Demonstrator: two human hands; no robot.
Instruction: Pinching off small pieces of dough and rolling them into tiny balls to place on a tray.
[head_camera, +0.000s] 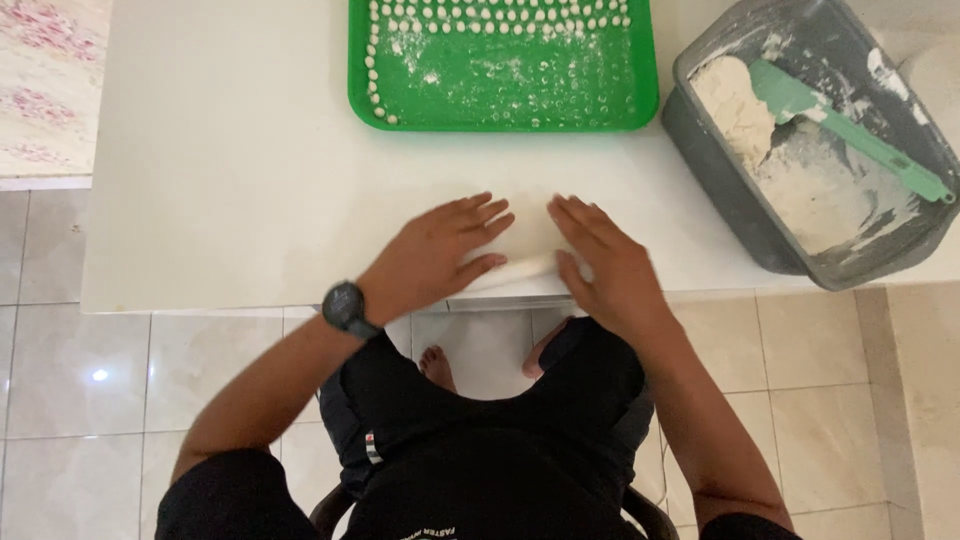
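dough roll (525, 266) on white table (230, 180); under both flat palms: left hand (440, 250); right hand (605, 260)

dough roll (525, 268) ends hidden, perhaps blurred

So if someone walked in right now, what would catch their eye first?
Probably the green tray at the far edge of the white table, with rows of small dough pieces along its top and left sides. Nearer, the left hand and right hand lie flat on a thin roll of dough. At the right, a grey tub holds dough and a green spatula.
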